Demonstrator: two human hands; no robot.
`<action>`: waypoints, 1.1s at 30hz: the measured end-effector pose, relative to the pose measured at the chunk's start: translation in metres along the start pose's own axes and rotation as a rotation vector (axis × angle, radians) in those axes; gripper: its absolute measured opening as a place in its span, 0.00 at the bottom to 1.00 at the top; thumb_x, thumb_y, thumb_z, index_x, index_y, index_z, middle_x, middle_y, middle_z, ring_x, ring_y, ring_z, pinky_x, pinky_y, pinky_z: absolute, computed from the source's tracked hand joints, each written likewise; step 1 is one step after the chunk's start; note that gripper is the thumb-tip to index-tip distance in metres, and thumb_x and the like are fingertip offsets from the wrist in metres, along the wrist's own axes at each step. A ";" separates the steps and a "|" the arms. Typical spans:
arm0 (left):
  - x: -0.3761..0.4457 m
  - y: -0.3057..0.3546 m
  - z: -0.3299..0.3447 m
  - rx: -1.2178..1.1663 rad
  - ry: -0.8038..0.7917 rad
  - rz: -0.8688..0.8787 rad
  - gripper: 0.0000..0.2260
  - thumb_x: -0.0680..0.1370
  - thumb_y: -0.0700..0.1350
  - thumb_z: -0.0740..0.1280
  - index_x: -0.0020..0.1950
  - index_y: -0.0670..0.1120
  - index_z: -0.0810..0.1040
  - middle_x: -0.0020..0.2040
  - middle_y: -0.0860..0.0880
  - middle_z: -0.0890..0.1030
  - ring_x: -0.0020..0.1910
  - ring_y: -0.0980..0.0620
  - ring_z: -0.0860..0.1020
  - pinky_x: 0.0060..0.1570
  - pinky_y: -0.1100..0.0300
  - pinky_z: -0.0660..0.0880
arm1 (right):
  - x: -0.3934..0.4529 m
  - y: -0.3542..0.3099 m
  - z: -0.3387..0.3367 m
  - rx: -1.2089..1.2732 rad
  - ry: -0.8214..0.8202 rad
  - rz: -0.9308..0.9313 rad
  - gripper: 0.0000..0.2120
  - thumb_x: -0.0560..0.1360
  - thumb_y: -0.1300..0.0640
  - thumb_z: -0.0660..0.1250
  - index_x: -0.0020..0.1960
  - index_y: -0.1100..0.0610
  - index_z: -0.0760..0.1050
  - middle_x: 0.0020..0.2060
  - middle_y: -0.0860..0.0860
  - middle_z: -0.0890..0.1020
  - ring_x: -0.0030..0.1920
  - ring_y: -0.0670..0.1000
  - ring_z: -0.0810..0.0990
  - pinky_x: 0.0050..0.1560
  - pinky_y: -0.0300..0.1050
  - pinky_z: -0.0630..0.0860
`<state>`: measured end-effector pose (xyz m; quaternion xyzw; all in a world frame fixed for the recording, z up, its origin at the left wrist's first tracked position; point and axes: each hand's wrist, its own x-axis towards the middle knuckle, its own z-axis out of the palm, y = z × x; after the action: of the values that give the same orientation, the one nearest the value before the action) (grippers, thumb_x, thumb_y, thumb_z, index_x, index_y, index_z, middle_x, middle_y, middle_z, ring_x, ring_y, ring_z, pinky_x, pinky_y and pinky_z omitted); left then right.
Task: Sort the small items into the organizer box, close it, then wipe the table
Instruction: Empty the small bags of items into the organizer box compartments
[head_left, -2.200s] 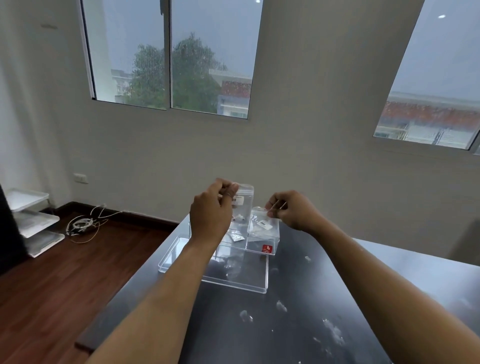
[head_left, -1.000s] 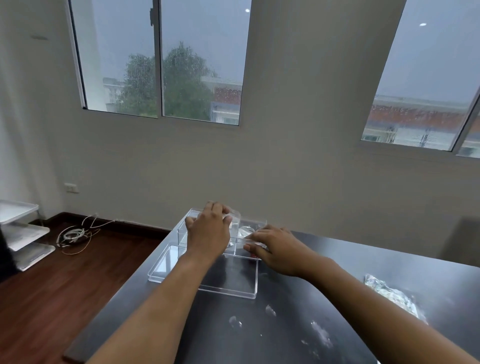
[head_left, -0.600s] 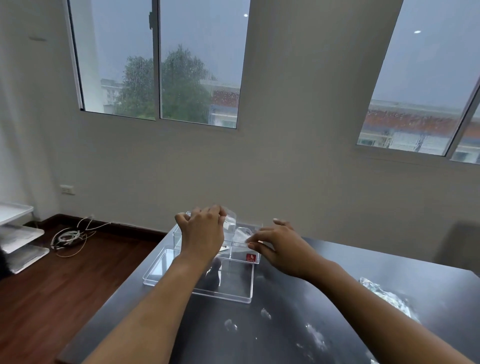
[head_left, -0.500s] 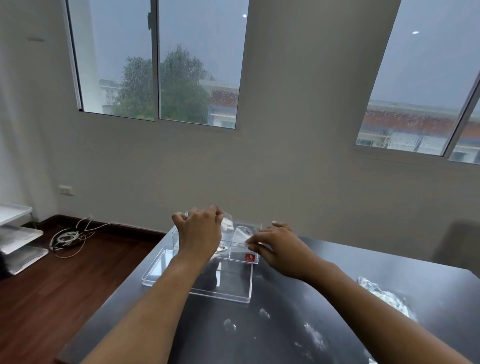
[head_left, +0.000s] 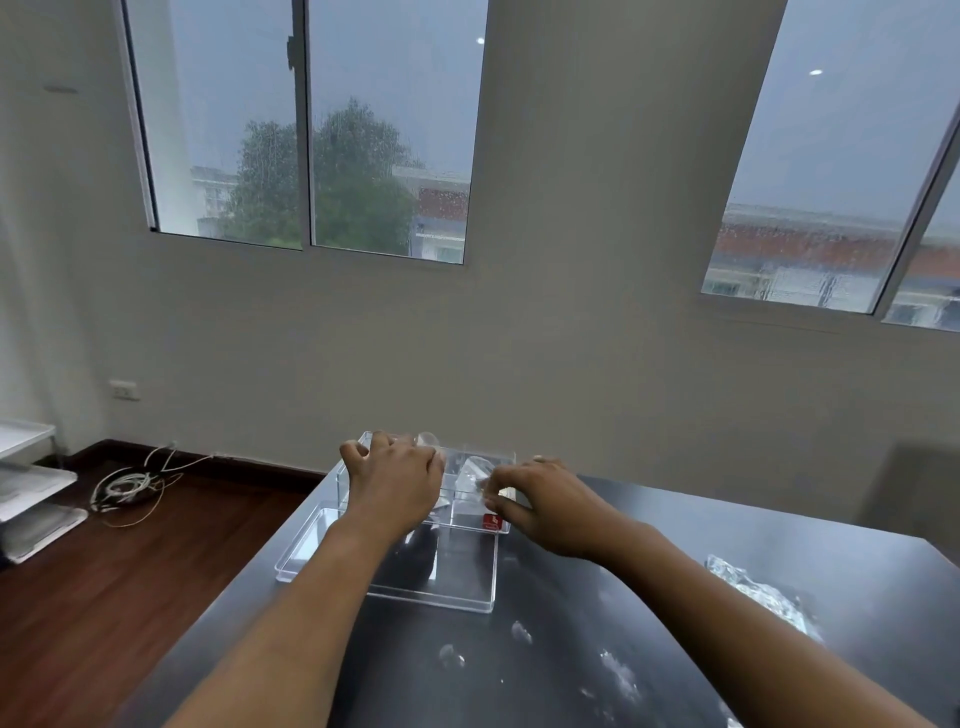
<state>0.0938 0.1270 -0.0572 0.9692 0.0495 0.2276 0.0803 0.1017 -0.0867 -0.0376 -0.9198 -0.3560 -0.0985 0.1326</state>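
Note:
A clear organizer box (head_left: 506, 458) with compartments stands at the far end of the black table (head_left: 649, 597). Its clear lid (head_left: 467, 597) lies flat right in front of it. My left hand (head_left: 395, 486) is curled over the left compartment, pressing a small clear bag (head_left: 429, 440) down into it; most of that bag is hidden. My right hand (head_left: 545, 506) pinches a second small clear bag (head_left: 471, 475) in the right compartment, just above a red label (head_left: 491, 521) on the box front.
A crumpled clear wrapper (head_left: 753, 587) lies at the table's right. White smudges (head_left: 618, 673) and small scraps (head_left: 451, 656) dot the near tabletop. The table's left edge drops to a wooden floor with a cable coil (head_left: 124, 488) and white shelf trays (head_left: 26, 493).
Both hands came down from above the box with the two small bags and now rest in its compartments. My head view has drifted slightly left and up.

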 end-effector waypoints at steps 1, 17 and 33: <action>-0.001 0.000 -0.001 -0.006 0.015 -0.007 0.16 0.84 0.51 0.52 0.55 0.55 0.80 0.52 0.53 0.81 0.58 0.48 0.74 0.55 0.47 0.59 | 0.001 0.000 0.001 0.022 -0.009 0.012 0.06 0.82 0.45 0.59 0.51 0.45 0.74 0.52 0.41 0.85 0.53 0.46 0.81 0.71 0.54 0.66; -0.004 0.001 -0.001 0.020 0.058 0.011 0.16 0.82 0.53 0.55 0.55 0.53 0.83 0.53 0.52 0.81 0.55 0.48 0.74 0.50 0.50 0.61 | 0.002 -0.011 0.003 0.016 -0.111 0.065 0.13 0.84 0.45 0.56 0.53 0.47 0.78 0.55 0.46 0.82 0.66 0.48 0.72 0.77 0.58 0.54; -0.002 0.001 0.000 -0.271 0.247 0.051 0.11 0.80 0.41 0.65 0.59 0.51 0.82 0.54 0.48 0.84 0.52 0.44 0.81 0.55 0.48 0.72 | 0.002 -0.009 0.003 0.078 -0.114 0.083 0.13 0.84 0.44 0.57 0.52 0.46 0.78 0.58 0.46 0.82 0.68 0.48 0.70 0.74 0.60 0.58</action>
<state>0.0918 0.1261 -0.0576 0.9151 0.0031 0.3515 0.1975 0.0979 -0.0784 -0.0380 -0.9320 -0.3282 -0.0263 0.1516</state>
